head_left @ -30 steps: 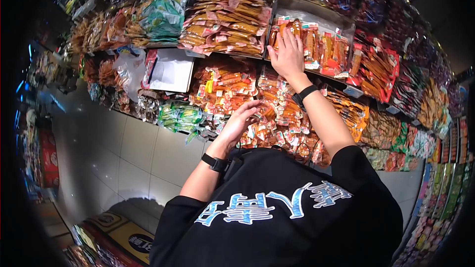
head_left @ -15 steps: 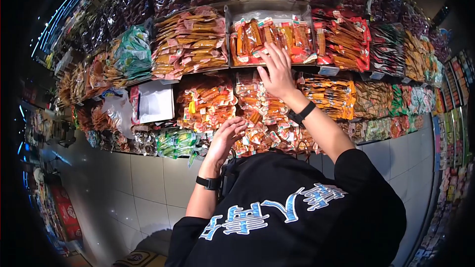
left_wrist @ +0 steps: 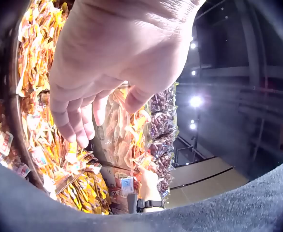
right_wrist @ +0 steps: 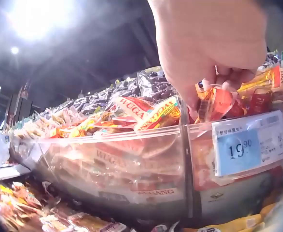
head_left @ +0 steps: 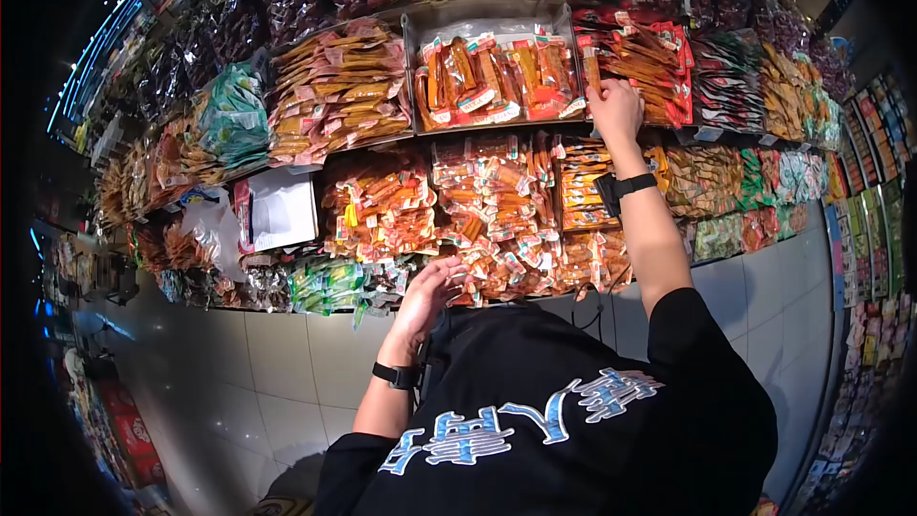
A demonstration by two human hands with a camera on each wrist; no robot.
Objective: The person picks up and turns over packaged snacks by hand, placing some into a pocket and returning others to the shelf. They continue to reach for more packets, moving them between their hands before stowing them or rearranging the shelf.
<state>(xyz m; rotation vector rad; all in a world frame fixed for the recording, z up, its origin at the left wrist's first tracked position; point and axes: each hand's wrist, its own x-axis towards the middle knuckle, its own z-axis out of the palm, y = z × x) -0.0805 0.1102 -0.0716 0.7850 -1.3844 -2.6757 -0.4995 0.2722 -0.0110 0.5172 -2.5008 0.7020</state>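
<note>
The right hand (head_left: 616, 107) pinches a red-orange snack packet (right_wrist: 219, 104) beneath its fingertips, in the upper bin (right_wrist: 131, 159). The left hand (head_left: 427, 294), fingers loosely spread, hovers just beside the heaped packets (head_left: 497, 220).

R hand (head_left: 616, 110) up w/ arm extended, fingers pinching; L hand (head_left: 425, 298) low, relaxed.

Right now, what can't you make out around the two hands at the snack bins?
- Right hand, right wrist view: its own knuckles hide whether the fingers grip a red packet.
- Left hand, left wrist view: the palm hides what it touches, if anything.
- Price tag, right wrist view: small print blurred.
</note>
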